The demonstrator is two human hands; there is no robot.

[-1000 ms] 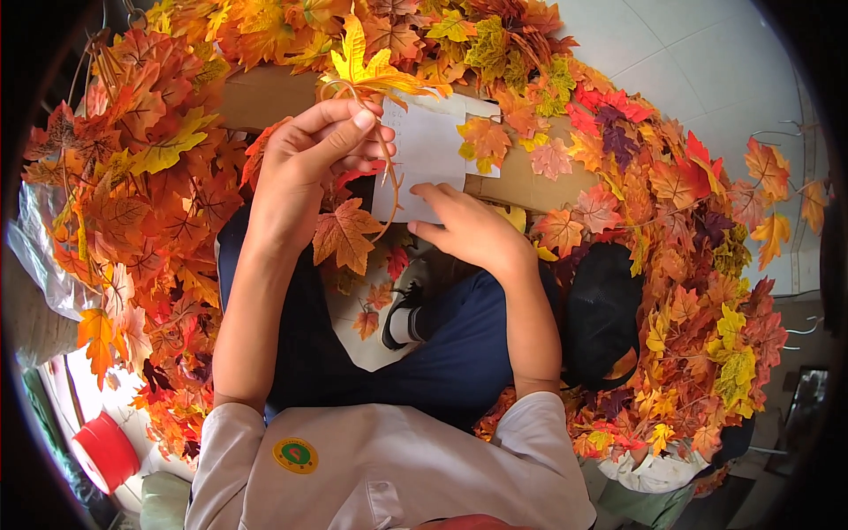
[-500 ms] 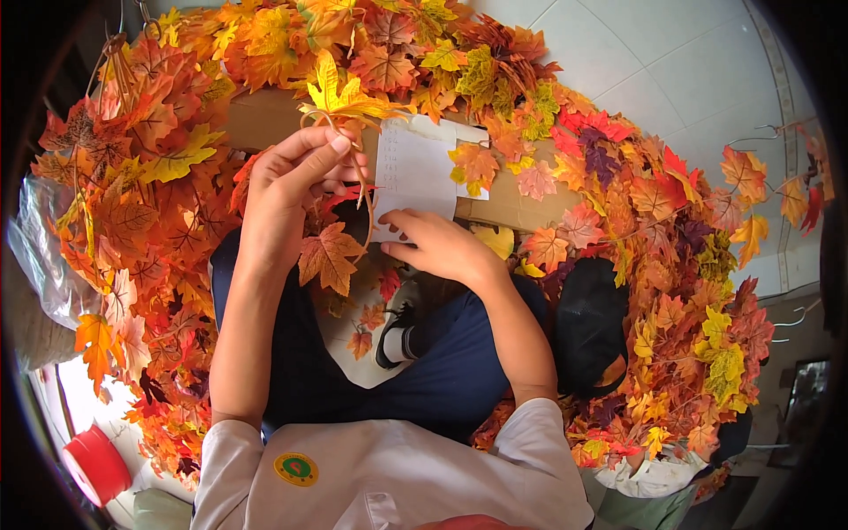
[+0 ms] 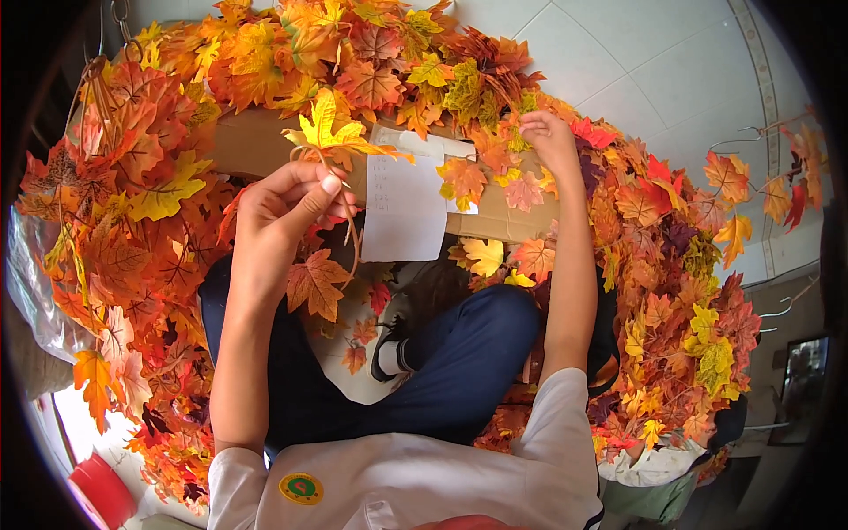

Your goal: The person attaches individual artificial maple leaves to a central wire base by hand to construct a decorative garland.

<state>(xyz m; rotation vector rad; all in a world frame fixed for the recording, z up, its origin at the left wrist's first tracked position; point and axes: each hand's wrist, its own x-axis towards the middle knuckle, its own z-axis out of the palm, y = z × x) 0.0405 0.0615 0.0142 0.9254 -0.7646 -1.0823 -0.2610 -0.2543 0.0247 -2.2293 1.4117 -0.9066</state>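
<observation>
My left hand (image 3: 296, 208) pinches the brown stem of an artificial maple leaf garland between thumb and fingers. A yellow leaf (image 3: 331, 126) stands just above the fingertips. From the same hand the stem (image 3: 355, 243) curves down beside an orange-brown leaf (image 3: 316, 284). My right hand (image 3: 552, 146) is stretched out to the far right, at the edge of the leaf heap by some yellow-green leaves (image 3: 518, 139). Its fingers are drawn together at the leaves; what they hold, if anything, is too small to make out.
Heaped artificial leaves (image 3: 132, 256) surround me on the left, far side and right. A cardboard piece (image 3: 508, 212) lies ahead, with a white paper sheet (image 3: 406, 212) on it. Metal hooks (image 3: 777, 309) stick out at the right. A red spool (image 3: 102, 490) stands at lower left.
My right hand has moved from the paper's lower edge, near my left hand, out to the far right leaf heap. The left hand still pinches the stem. The view has shifted slightly.
</observation>
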